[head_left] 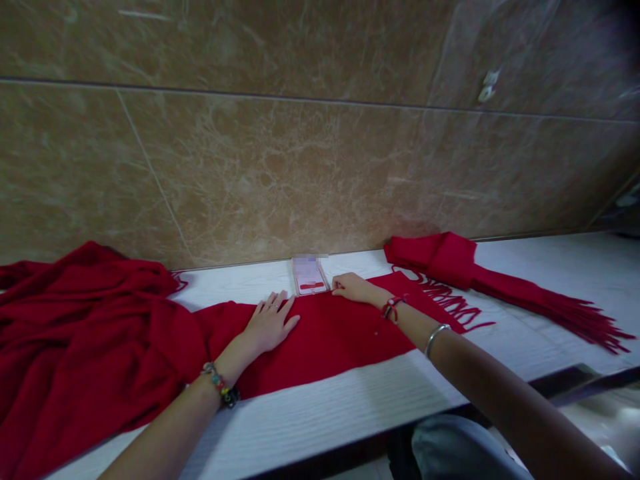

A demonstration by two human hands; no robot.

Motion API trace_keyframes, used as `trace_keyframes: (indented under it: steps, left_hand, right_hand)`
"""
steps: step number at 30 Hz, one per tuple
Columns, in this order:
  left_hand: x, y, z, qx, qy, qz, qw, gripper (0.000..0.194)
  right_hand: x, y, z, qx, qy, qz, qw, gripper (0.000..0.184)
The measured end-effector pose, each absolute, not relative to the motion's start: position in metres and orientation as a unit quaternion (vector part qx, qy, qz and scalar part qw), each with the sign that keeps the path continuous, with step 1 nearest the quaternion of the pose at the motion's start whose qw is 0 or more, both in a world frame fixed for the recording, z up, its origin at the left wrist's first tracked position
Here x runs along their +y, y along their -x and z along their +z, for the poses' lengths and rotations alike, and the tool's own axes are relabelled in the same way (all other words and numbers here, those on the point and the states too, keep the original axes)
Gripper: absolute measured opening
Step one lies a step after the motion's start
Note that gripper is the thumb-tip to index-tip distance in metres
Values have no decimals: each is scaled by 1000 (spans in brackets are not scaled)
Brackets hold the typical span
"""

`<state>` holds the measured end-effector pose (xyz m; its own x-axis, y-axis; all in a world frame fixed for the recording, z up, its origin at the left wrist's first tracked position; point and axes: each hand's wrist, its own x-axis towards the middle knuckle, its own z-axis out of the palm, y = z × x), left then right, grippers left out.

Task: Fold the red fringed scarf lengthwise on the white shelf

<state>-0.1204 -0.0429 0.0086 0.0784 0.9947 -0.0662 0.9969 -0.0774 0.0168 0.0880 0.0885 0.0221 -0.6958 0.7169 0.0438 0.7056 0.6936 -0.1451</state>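
Note:
A red fringed scarf (330, 340) lies spread flat on the white table, its twisted fringe at the right end. My left hand (273, 323) rests flat on the cloth with its fingers spread. At the scarf's far edge, my right hand (353, 288) has its fingers curled together; whether they pinch the edge is hidden. Between the hands, a phone (310, 275) with a lit screen lies just beyond that edge, close to the wall. On the left the cloth runs into a large loose heap of red fabric (100, 340).
A folded red scarf (465, 267) with long fringe lies at the right on the white table (545, 267). Brown marbled wall tiles (300, 167) rise directly behind the table. Part of a leg in grey-blue cloth (460, 447) shows below the front edge.

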Motion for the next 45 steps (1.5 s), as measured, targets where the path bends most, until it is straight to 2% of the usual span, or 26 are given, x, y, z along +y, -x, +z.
trace_keyframes:
  steps: [5,8,9,13,16,21,27,29,34,36,39,45]
  left_hand:
    - [-45,117,12,673,-738,-3,-37,51]
    - [-50,107,17,617,-780,29,-99,43]
    - [-53,103,19,596,-797,30,-96,42]
    - [-64,92,19,573,-819,-23,20,50]
    - [-68,94,15,580,-810,-38,80,54]
    - [-68,116,12,613,-784,-35,95,61]
    - [-52,174,26,710,-703,30,-31,45]
    - [-46,198,33,724,-688,40,-4,45]
    - [-39,246,51,665,-731,36,150,42]
    - [-40,261,55,650,-741,22,170,37]
    - [-45,281,56,665,-731,0,150,32]
    - [-57,291,49,687,-718,40,104,42]
  right_hand:
    - [60,-95,24,-898,426,10,109,28]
    - [21,-100,23,-909,381,-15,167,36]
    - [7,-102,20,-919,347,-18,184,39]
    - [-34,-113,4,-947,290,1,140,49]
    - [-41,-120,-3,-949,292,14,114,50]
    - [-37,-121,-2,-948,296,20,115,51]
    - [-40,-119,-1,-946,300,22,120,50]
    - [-41,-119,0,-946,301,22,116,50]
    - [-41,-118,-2,-947,296,20,127,49]
    - [-41,-118,-5,-945,294,18,142,48]
    - [-40,-118,-8,-944,295,12,148,48]
    - [-37,-118,-14,-943,292,6,157,48]
